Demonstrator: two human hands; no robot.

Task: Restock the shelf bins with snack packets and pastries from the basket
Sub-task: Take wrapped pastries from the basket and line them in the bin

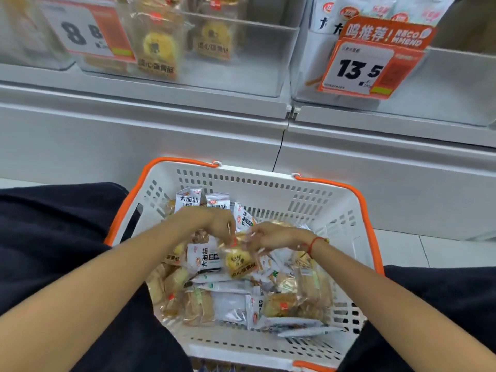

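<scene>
A white basket (268, 183) with orange handles is set on the floor between the person's knees, in front of a grey shelf unit. It is filled with white snack packets (204, 257) and clear-wrapped pastries (200, 304), mixed together. Both hands are lowered into the basket and meet over 1 pastry packet (239, 260) with a round yellow pastry inside. The left hand (214, 224) is placed at the packet's upper left corner and the right hand (271, 236) at its upper right; the fingers are curled at the wrapper's top edge, and the packet appears pinched by both, though motion blur hides the exact grip. A red cord (314, 244) is worn on the right wrist. Above, clear shelf bins (241, 57) hold matching pastries, and price tags reading 8.8 (83, 30) and 13.5 (359, 68) are clipped on.
</scene>
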